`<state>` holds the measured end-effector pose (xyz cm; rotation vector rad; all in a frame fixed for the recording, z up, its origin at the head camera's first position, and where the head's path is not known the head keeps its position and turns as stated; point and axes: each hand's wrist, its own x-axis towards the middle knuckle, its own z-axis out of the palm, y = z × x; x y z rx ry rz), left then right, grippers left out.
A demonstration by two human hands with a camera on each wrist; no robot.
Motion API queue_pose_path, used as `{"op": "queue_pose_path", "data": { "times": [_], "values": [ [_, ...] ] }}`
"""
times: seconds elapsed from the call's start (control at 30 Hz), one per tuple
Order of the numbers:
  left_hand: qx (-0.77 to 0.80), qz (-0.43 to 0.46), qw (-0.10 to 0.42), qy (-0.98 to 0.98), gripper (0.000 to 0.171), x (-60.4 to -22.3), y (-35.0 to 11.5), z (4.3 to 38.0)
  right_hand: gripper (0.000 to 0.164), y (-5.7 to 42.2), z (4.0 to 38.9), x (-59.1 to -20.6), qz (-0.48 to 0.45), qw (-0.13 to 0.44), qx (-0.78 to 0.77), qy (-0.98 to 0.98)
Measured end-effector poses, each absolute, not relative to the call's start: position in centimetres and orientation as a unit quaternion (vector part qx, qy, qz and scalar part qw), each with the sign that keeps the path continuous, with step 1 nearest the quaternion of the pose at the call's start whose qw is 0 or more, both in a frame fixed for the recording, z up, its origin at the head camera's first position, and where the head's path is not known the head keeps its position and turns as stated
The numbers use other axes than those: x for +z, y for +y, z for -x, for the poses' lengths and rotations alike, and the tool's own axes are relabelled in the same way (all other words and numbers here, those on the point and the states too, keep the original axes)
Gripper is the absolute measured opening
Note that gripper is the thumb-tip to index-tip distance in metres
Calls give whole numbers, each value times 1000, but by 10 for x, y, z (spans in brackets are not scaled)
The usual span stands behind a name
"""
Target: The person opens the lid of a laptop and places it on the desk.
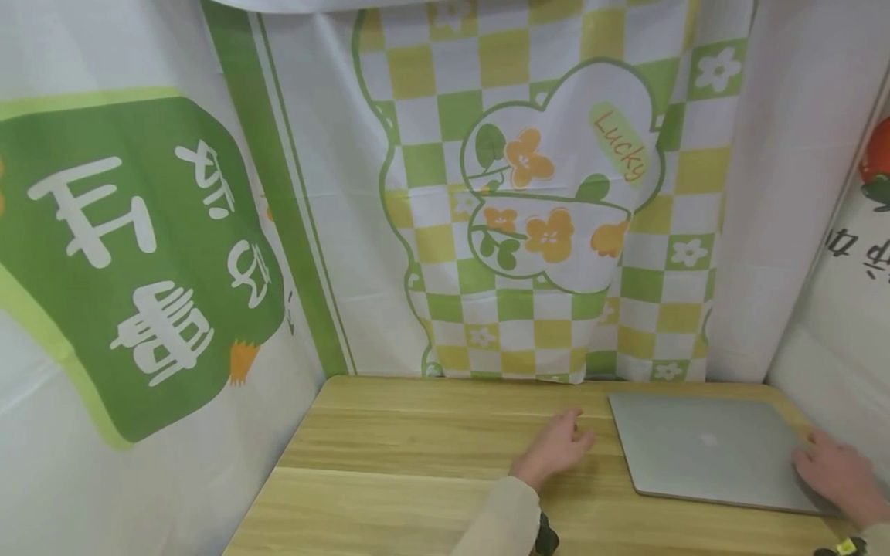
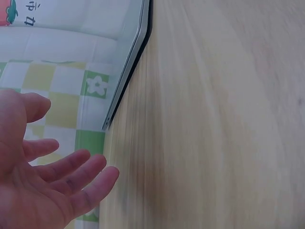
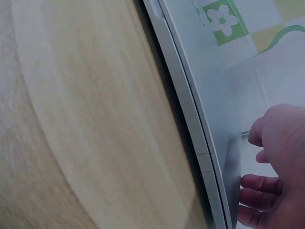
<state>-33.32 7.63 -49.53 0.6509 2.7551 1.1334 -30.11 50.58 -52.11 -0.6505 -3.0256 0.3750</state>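
Note:
A closed silver laptop (image 1: 709, 452) lies flat at the right side of the wooden table, its thin front edge (image 3: 190, 109) facing the person. My left hand (image 1: 559, 446) hovers left of the laptop, apart from it. In the left wrist view its palm shows, with fingers (image 2: 78, 179) spread and loosely bent around nothing. At the laptop's right edge is my right hand (image 1: 837, 475), thumb over the lid's corner area in the head view. Its fingers (image 3: 259, 191) bend loosely close beside that edge in the right wrist view.
The wooden table (image 1: 389, 440) meets fabric hangings at the back and both sides. Behind it hangs a green and yellow checked cloth (image 1: 528, 324). A white cloth with a green printed shape (image 1: 90, 309) hangs on the left.

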Motion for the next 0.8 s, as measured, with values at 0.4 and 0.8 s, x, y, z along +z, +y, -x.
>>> {"op": "queue_pose_path", "data": {
  "times": [0.4, 0.8],
  "values": [
    [381, -229, 40, 895, 53, -501, 97, 330, 58, 510, 300, -521, 214, -15, 141, -966],
    [386, -212, 46, 897, 49, -502, 113, 323, 29, 506, 295, -523, 210, 5, 132, -969]
  ]
}}
